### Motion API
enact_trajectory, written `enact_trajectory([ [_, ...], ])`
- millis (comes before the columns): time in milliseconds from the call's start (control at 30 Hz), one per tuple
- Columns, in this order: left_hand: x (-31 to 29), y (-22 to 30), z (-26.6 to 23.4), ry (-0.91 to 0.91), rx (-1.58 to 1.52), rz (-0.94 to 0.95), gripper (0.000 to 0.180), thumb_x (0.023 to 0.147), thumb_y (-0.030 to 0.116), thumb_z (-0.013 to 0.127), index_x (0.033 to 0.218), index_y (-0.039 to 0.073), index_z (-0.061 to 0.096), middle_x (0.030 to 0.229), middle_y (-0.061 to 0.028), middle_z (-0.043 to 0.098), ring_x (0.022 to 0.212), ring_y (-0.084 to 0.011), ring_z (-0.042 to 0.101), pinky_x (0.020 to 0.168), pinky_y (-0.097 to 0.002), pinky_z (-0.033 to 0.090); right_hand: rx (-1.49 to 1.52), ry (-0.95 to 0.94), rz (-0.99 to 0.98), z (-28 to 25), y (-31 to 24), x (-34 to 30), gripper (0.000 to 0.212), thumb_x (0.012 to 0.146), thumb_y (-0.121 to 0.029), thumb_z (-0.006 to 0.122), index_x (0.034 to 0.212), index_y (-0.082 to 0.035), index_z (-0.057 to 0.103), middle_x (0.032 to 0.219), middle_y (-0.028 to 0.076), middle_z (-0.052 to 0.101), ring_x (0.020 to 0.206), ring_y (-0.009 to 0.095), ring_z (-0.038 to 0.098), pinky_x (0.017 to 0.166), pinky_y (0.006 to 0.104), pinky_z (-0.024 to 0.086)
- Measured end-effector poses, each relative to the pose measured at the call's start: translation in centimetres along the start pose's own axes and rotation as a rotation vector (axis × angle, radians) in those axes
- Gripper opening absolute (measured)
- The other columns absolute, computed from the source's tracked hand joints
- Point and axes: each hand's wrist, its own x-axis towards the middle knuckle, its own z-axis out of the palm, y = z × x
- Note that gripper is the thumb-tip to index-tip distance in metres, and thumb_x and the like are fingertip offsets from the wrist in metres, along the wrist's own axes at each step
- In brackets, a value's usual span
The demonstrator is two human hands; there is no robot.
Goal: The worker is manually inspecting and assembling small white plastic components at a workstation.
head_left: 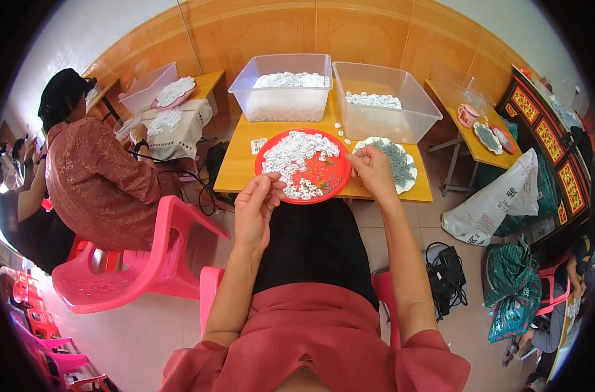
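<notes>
Pinching at the red plate (340, 171)!

White pieces (297, 147) are heaped on it. The left hand (253, 202) is held by its near-left rim, the right hand (374, 170) by its right; on both, fingertips are pressed together, contents hidden.

Open space above the red tray (341, 175), two clear tubs (389, 124) blocking beyond; pale plate (412, 174) close on its right
</notes>
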Motion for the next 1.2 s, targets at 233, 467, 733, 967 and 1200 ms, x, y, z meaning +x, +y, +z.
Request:
enact_trajectory([
  [233, 0.1, 0.1, -0.5, -0.012, 0.037, -0.026, 0.026, 0.108, 0.021, 0.057, 0.12, 0.001, 0.069, 0.1, -0.0056, 0.074, 0.085, -0.0103, 0.067, 0.076, -0.0228, 0.051, -0.025, -0.032, 0.006, 0.8, 0.5, -0.5, 0.022, 0.092, -0.02, 0.078, 0.092, 0.0, 0.068, 0.066, 0.003, 0.068, 0.058, 0.008, 0.061, 0.055, 0.0244, 0.046],
  [467, 0.8, -1.1, -1.2, -0.026, 0.264, -0.106, 0.025, 0.107, 0.023, 0.06, 0.114, 0.002, 0.072, 0.1, -0.0046, 0.075, 0.081, -0.007, 0.065, 0.073, -0.0224, 0.049, -0.046, -0.016, 0.03, 1.0, 1.4, -0.3, 0.021, 0.091, -0.019, 0.078, 0.093, 0.0, 0.069, 0.066, 0.004, 0.068, 0.059, 0.008, 0.063, 0.056, 0.0251, 0.047],
  [733, 0.6, -4.1, -2.0, -0.058, 1.074, 0.144, 0.017, 0.096, 0.016, 0.072, 0.106, 0.003, 0.076, 0.101, -0.0078, 0.076, 0.091, -0.0204, 0.07, 0.087, -0.0325, 0.053, -0.128, -0.023, 0.037, 1.6, 2.2, -0.3, 0.022, 0.089, -0.018, 0.08, 0.088, 0.002, 0.071, 0.067, 0.005, 0.07, 0.058, 0.01, 0.065, 0.055, 0.0269, 0.051],
  [967, 0.8, -5.6, -2.5, -0.226, 1.498, 0.531, 0.017, 0.084, 0.008, 0.077, 0.101, 0.005, 0.076, 0.097, -0.0104, 0.072, 0.098, -0.0323, 0.065, 0.084, -0.0429, 0.052, -0.143, -0.026, 0.027, 1.5, 3.2, -0.1, 0.022, 0.09, -0.018, 0.078, 0.087, 0.003, 0.073, 0.065, 0.005, 0.069, 0.057, 0.01, 0.065, 0.055, 0.0269, 0.051],
  [1200, 0.4, -6.5, -1.7, -0.31, 1.555, 0.622, 0.015, 0.082, 0.008, 0.077, 0.097, 0.009, 0.077, 0.087, -0.0053, 0.07, 0.091, -0.0272, 0.065, 0.079, -0.0406, 0.048, -0.304, 0.016, -0.097, 1.6, 3.4, -0.1, 0.02, 0.088, -0.019, 0.078, 0.089, 0.001, 0.077, 0.067, 0.008, 0.071, 0.058, 0.014, 0.067, 0.058, 0.0303, 0.052],
])
